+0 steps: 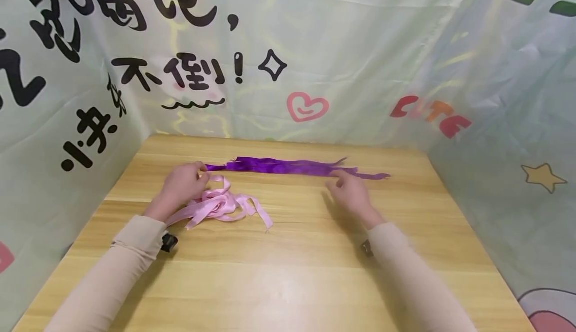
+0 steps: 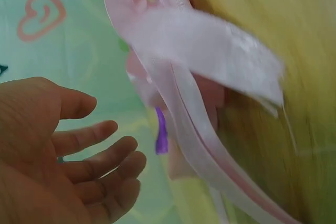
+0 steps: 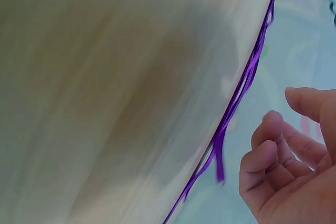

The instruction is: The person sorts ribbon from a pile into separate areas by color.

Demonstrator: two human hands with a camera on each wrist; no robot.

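The purple ribbons (image 1: 288,166) are laid left to right across the far part of the table (image 1: 279,277), loose ends at right. Nothing is held by the left hand (image 1: 183,186) or right hand (image 1: 353,195); both grips are released near them. Pink ribbons (image 1: 217,206) are heaped nearer, at left; being so close, strands could be snagged and tangled by the left hand. No container is seen.

The wood-grain table (image 1: 288,257) bears purple ribbons (image 1: 283,166) stretched long and, near them, tangled pink ribbons (image 1: 218,206).
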